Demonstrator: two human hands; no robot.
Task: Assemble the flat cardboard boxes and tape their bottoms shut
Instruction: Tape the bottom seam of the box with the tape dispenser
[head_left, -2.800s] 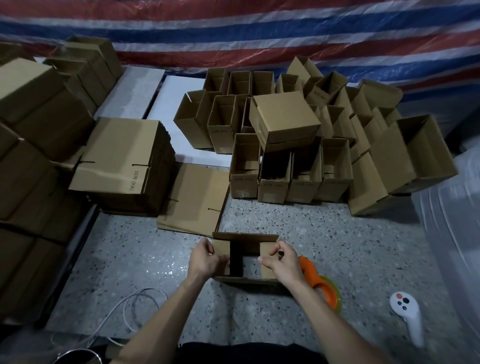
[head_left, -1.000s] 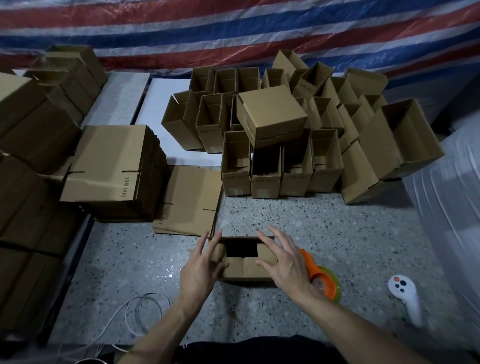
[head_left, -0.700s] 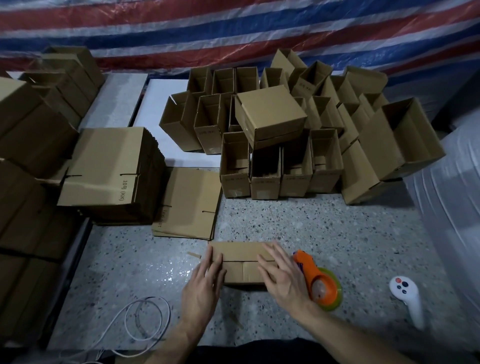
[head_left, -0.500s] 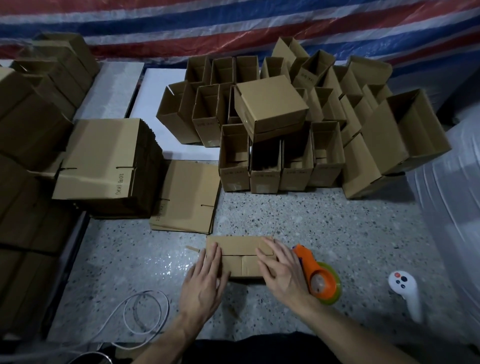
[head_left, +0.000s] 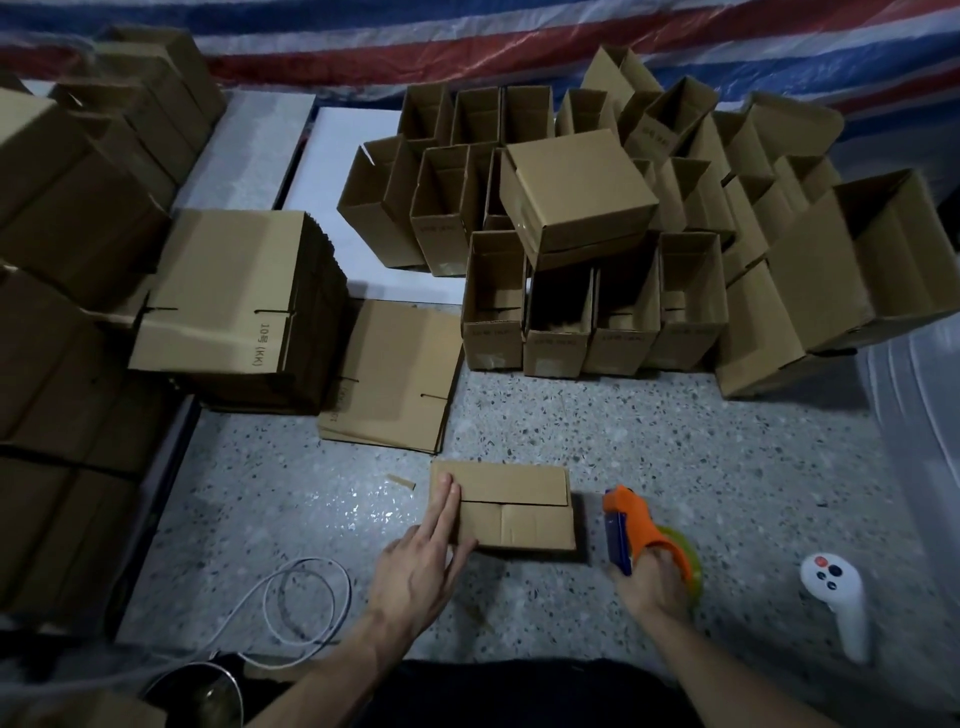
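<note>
Straight and pressed together, left fingers (head_left: 445, 499) flat on the left end of the small box (head_left: 514, 512), across the seam of its folded flaps. Behind them the left hand (head_left: 415, 566), palm down, thumb by the near left corner. Curled tight round the orange handle of the tape dispenser (head_left: 631, 522), the right hand (head_left: 649, 582), just right of the box with a gap between. Box near centre on the speckled floor (head_left: 649, 431), flaps folded shut and facing up.

Just beyond the box, a few flat cardboard sheets (head_left: 395, 374); left of those, a tall stack of flats (head_left: 234, 291). Farther off, rows of assembled boxes (head_left: 592, 322) standing open-topped, with one closed box (head_left: 576, 192) tilted on top. Far right, a larger open box (head_left: 857, 260) on its side. Near right, a white controller (head_left: 836, 597) on the floor; near left, a looped white cable (head_left: 306, 597). Along the far edge, a striped tarp (head_left: 467, 41).
</note>
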